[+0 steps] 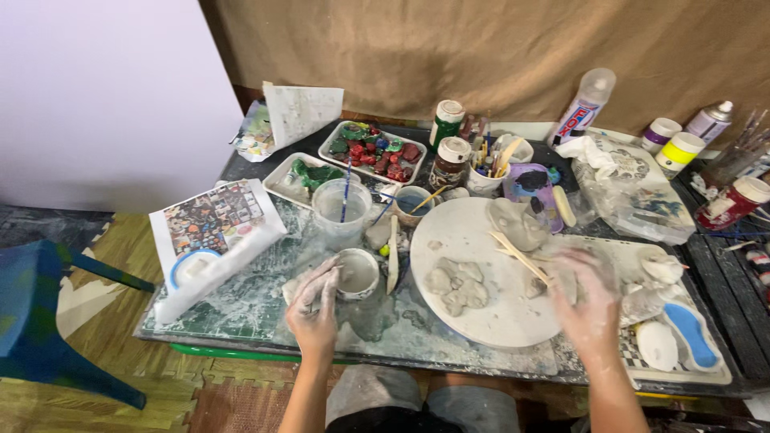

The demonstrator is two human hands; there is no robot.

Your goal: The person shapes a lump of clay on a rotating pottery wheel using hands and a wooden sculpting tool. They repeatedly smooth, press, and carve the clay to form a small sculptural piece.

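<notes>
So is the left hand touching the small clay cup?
Touching. The head view shows the left hand with its clay-covered fingers laid against the side of the small cup, no gap visible.

We see even, soft indoor light, faint shadows, a motion-blurred right hand (pixel 589 301), and bowed wide-angle edges

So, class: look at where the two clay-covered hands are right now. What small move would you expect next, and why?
Probably the left hand dips its fingers into the small cup it touches at the rim, to carry the pale liquid that seems to be inside over to the clay. The right hand, blurred, already rests at the edge of the round board, near the flattened clay pieces.
</notes>
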